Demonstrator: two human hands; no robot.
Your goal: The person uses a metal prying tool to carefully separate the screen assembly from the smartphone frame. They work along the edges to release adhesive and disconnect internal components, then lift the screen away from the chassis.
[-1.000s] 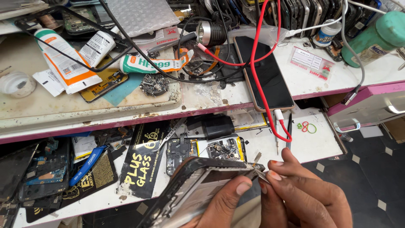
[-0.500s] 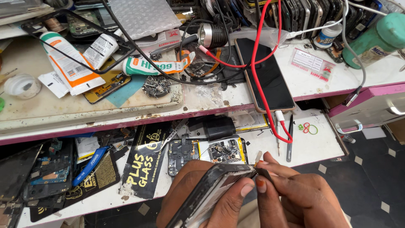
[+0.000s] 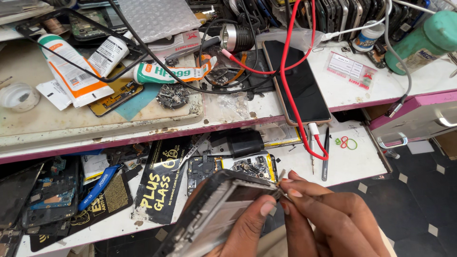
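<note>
- Two levels of one cluttered workbench (image 3: 57, 128) fill our view: a stained white top with a magenta edge, and a lower shelf (image 3: 352, 164) pulled out beneath it; dark tiled floor shows at 4 o'clock.
- Our left hand (image 3: 238, 233) grips a stripped phone frame (image 3: 214, 214) at 6 o'clock, thumb pressed on its upper corner.
- Our right hand (image 3: 328, 219) pinches a thin metal tool (image 3: 281, 177) against that corner.
- At 10 o'clock lie two white tubes (image 3: 71, 76) with orange markings; another, green-lettered, lies at 11.
- At 1 o'clock we see a dark phone (image 3: 297, 81) crossed by a red cable (image 3: 290, 62), and a clear packet (image 3: 350, 70) with a red-and-white label.
- At 7 o'clock lies a black package (image 3: 159, 183) with yellow lettering.
</note>
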